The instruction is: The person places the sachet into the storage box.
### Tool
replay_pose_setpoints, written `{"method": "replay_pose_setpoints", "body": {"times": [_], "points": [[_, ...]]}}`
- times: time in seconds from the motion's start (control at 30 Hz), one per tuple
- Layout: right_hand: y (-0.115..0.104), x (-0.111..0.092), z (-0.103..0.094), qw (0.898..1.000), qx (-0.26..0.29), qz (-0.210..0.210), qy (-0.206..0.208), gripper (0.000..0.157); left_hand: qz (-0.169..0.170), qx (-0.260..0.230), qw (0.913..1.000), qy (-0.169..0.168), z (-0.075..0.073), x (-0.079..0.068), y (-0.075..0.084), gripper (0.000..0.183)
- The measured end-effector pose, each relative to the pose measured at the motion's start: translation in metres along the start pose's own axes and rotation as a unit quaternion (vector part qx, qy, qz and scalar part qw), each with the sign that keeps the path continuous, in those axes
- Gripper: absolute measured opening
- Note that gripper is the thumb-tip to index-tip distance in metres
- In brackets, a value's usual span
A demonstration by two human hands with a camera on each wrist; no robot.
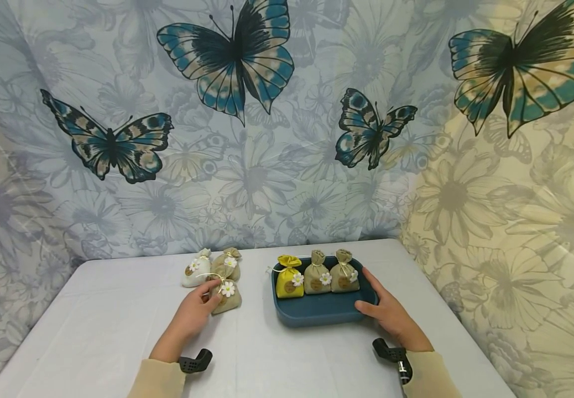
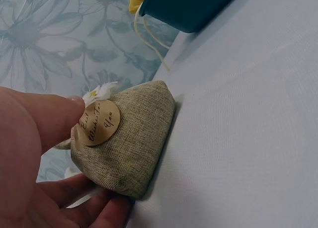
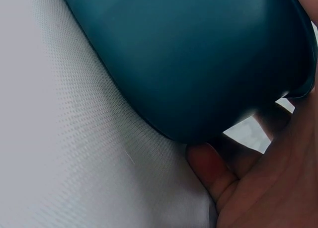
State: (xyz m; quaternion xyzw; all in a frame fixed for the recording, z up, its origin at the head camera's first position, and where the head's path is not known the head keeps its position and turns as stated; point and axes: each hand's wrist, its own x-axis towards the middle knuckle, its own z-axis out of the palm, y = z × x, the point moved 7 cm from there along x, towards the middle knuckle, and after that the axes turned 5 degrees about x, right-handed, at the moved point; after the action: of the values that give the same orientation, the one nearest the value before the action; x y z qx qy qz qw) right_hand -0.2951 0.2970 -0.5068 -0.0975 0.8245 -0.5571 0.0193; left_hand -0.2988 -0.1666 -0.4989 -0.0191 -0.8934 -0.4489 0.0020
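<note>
My left hand (image 1: 192, 312) pinches a beige cloth sachet (image 1: 228, 304) near its tied neck. In the left wrist view, the thumb lies by the white flower and round "Best Wishes For You" tag, with other fingers behind the sachet (image 2: 136, 148); its base is at the white cloth. Behind it are a white sachet (image 1: 196, 272) and another beige one (image 1: 234, 267). My right hand (image 1: 391, 315) grips the right end of a dark blue tray (image 1: 317, 319). Inside, along the back, stand a yellow sachet (image 1: 287, 284) and two beige ones (image 1: 313, 281).
A white cloth (image 1: 252, 359) covers the table under the tray and the sachets. Behind the table hangs a floral curtain (image 1: 267, 182) printed with butterflies. Each wrist wears a black camera mount, such as the left one (image 1: 196, 361).
</note>
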Motion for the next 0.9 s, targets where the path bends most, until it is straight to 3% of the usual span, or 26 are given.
{"method": "replay_pose_setpoints", "body": {"times": [0.3,0.6,0.9], "points": [[-0.001,0.0,0.0,1.0,0.0,0.004,-0.002,0.09,0.007,0.001,0.9999,0.011,0.002,-0.002,0.005,0.03],[0.0,0.001,-0.001,1.0,-0.003,0.018,0.001,0.091,0.039,0.034,0.9984,0.024,0.001,-0.002,0.012,0.038],[0.002,0.002,-0.001,1.0,-0.001,0.008,-0.002,0.09,0.042,0.058,0.997,0.029,0.002,-0.004,0.013,0.046]]}}
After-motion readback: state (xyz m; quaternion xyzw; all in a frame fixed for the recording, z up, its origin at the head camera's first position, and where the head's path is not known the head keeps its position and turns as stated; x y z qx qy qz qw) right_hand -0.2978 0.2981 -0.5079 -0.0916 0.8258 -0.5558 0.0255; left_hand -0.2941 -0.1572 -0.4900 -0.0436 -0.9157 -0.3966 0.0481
